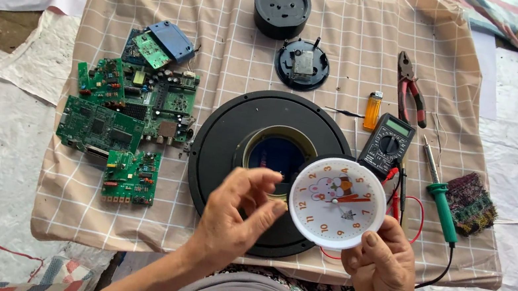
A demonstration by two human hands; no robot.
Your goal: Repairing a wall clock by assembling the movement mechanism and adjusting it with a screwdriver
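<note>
Right hand [384,270]: clamped from below on the rim of the white clock face [337,202], held above the near edge of the checked cloth [352,44]. Left hand [238,214]: fingers curled loosely, pinched on nothing visible, just beside the clock face's left rim. Under both lies the black round housing [219,140]. Right of it: multimeter [387,143], green soldering iron [442,192]. Left edge: green circuit boards [117,130]. Far edge: black round case [281,8], pliers [411,89].
</note>
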